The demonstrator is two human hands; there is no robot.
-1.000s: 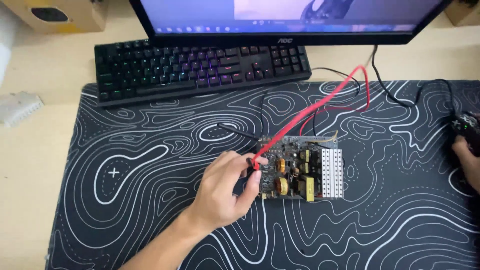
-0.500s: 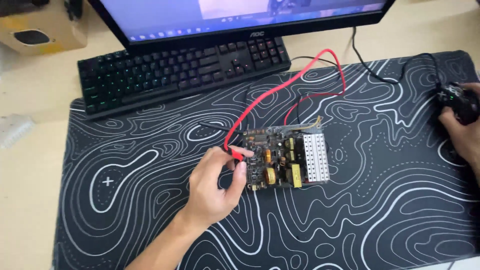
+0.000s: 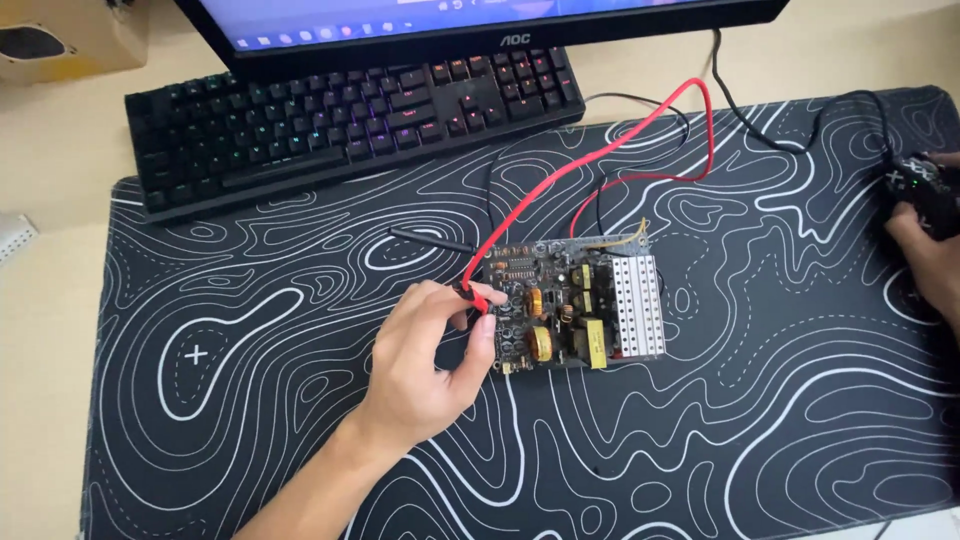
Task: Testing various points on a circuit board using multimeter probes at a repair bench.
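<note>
My left hand (image 3: 420,360) pinches the tip of a red probe lead (image 3: 600,145) against the left edge of a bare circuit board (image 3: 570,305), which lies on the black desk mat (image 3: 250,400) with white contour lines. The board carries coils, yellow parts and a ribbed metal heat sink on its right side. The red lead loops up toward the monitor and back down to the board's top edge. A black probe (image 3: 430,240) lies loose on the mat just left of the board. At the right edge my right hand (image 3: 925,265) grips a small black device (image 3: 920,190) with a black cable.
A black keyboard (image 3: 350,120) with lit keys stands behind the mat, under a monitor (image 3: 480,20). A cardboard box (image 3: 60,40) sits at the back left, and a white object (image 3: 15,235) lies at the left edge.
The view has shifted and the board now sits nearer the middle. My left hand stays pinched on the red probe at the board's left edge. My right hand stays on the black device.
</note>
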